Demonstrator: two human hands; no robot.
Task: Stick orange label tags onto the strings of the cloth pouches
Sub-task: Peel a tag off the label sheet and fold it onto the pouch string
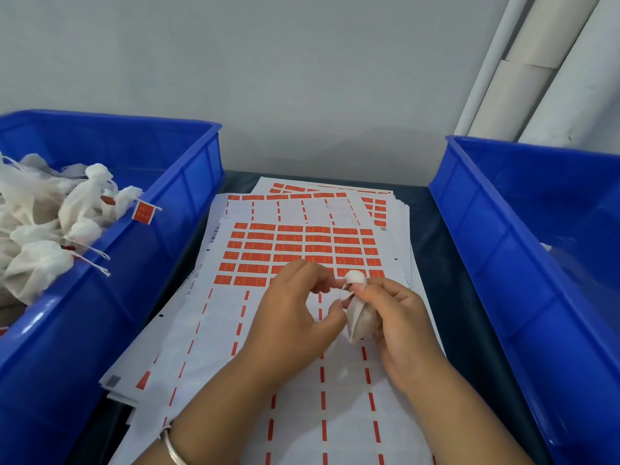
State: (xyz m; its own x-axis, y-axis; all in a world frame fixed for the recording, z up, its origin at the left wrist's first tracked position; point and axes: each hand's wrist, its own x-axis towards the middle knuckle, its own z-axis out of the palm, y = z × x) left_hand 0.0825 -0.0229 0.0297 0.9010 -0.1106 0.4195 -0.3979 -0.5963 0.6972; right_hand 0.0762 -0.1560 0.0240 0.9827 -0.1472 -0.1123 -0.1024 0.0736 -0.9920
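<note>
On the dark desk (432,236) in front of you, a loose stack of white label sheets (214,330) fans out between two blue plastic bins, running from the near edge to the pale grey wall (268,62) at the far side. The top sheet carries rows of small orange labels (295,246) on its far half; its near half is bare backing with broken orange strips left between the columns. White pipes (523,78) lean in the far right corner.

The left bin (188,169) has smooth, ribbed walls and holds a heap of soft white cloth pouches (43,229), their thin strings trailing over its near rim; one string there carries an orange tag (142,211). The right bin (503,250) stands close against the sheets, so the free room for your hands is the strip of paper between the two bins.

Your right hand (399,317) is curled round one small cloth pouch (359,317), holding it just above the sheet with its gathered neck pointing far. Your left hand (295,313) meets it from the left, thumb and fingertips pinching the thin string (344,286) at the pouch's neck. A silver bangle (171,448) sits on your left wrist.
</note>
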